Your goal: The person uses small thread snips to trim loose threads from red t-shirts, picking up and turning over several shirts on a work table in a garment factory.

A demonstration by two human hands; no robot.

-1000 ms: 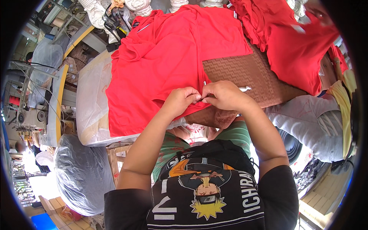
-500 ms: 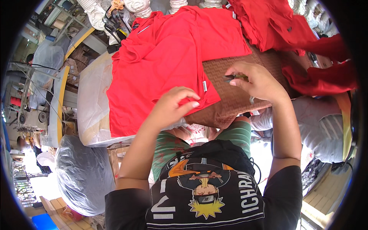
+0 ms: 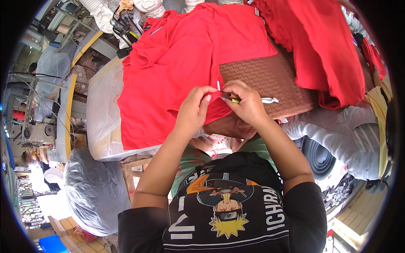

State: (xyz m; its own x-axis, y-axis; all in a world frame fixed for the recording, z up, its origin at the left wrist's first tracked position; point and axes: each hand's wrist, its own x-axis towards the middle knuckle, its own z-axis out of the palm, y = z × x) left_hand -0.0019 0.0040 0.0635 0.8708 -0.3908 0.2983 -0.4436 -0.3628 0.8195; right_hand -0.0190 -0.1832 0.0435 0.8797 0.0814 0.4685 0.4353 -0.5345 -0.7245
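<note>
A red garment [image 3: 164, 80] lies spread over the padded, brown-covered surface in front of me. My left hand [image 3: 193, 110] pinches the near right edge of this garment between thumb and fingers, close to a small white label [image 3: 218, 85]. My right hand [image 3: 248, 103] is closed around small thread snips [image 3: 235, 99] with a yellow-green part. Their dark blades point left and meet the pinched cloth by my left fingertips. Most of the snips is hidden in my palm, so I cannot tell whether the blades are cutting.
More red garments [image 3: 329, 50] hang over the right side. Below them is grey cloth like a person's trousers [image 3: 337, 130]. A white strip [image 3: 270, 100] lies on the brown cover [image 3: 291, 95]. Left stand a plastic-wrapped bundle [image 3: 93, 189] and yellow-edged tables [image 3: 67, 114]. White balusters [image 3: 149, 6] line the back.
My hands have come together at the garment's edge; the left one now grips the cloth. My right hand moved left with the snips. The red cloth at right has shifted and hangs lower.
</note>
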